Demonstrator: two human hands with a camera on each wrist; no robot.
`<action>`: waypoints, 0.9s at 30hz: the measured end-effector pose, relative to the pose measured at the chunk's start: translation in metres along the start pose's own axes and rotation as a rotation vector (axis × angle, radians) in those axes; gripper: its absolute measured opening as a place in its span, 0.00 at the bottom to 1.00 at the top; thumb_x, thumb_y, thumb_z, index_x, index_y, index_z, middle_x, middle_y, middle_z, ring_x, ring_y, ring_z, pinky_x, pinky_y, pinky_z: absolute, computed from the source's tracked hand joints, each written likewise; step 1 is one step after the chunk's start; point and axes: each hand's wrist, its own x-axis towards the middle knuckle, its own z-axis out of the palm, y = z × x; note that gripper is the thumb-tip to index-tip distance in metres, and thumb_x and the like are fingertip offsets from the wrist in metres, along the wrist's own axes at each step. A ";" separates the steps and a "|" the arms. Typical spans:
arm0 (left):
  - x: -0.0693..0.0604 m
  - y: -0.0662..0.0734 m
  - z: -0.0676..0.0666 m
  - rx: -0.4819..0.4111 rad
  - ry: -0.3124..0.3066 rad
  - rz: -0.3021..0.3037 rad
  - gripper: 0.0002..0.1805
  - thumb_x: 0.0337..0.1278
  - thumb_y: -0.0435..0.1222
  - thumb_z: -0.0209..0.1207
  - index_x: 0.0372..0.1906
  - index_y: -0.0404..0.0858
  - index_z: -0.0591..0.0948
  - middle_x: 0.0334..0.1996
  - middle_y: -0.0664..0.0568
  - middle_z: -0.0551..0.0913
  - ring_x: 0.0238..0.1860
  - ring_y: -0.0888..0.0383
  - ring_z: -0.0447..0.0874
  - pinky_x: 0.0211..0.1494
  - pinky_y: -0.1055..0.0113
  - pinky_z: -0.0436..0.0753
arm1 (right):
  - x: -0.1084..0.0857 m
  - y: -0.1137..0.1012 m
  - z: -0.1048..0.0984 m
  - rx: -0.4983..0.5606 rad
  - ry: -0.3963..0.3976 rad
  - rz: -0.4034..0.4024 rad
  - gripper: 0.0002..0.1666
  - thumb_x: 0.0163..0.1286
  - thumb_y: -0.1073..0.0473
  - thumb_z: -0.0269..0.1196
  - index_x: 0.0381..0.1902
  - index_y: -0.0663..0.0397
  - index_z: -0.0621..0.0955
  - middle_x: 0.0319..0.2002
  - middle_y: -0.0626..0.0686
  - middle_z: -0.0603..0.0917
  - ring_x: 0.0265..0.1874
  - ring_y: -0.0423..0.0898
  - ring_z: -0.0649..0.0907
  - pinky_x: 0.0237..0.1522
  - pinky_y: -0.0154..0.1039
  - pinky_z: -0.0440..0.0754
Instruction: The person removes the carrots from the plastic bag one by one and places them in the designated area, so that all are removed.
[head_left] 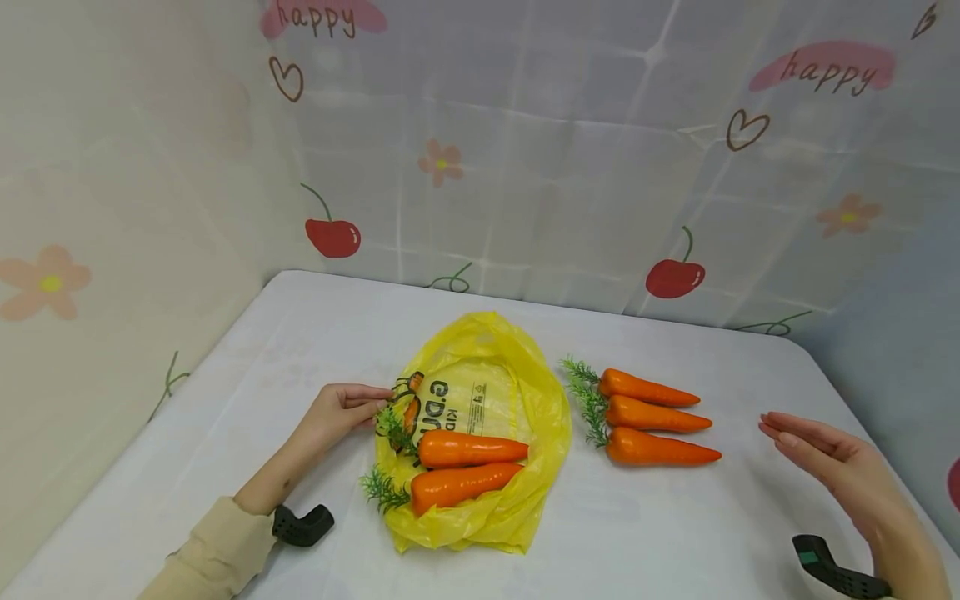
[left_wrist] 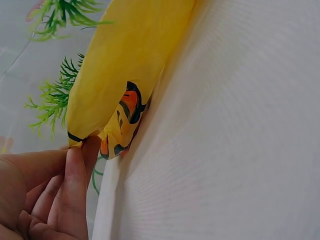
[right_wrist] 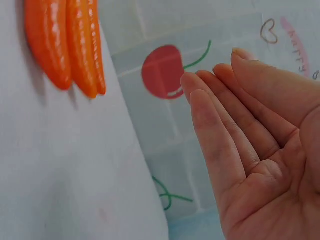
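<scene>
L hand (head_left: 335, 417) pinching yellow bag (head_left: 549, 417) mid-desk (head_left: 780, 371), 2 carrots (head_left: 474, 449) on/in it: looks like steadying!
R hand (head_left: 846, 468) empty, fingers extended, nr desk's R edge; 3 carrots (head_left: 656, 414) btwn; next pick prob needs a pinch.

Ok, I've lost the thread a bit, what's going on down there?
A person's left hand pinches the edge of a yellow bag lying on the white table. Two carrots lie at the bag; I can't tell whether they're inside or on top. Three more carrots lie side by side to its right, leafy tops toward it. The right hand is beyond their tips, open and holding nothing.
</scene>
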 end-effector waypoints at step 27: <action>0.000 0.002 0.000 0.001 0.015 -0.023 0.15 0.60 0.30 0.58 0.49 0.25 0.80 0.47 0.40 0.81 0.33 0.62 0.82 0.37 0.68 0.82 | 0.022 -0.135 0.090 0.328 -0.105 -0.365 0.18 0.71 0.64 0.55 0.57 0.65 0.76 0.50 0.49 0.82 0.49 0.42 0.79 0.47 0.31 0.76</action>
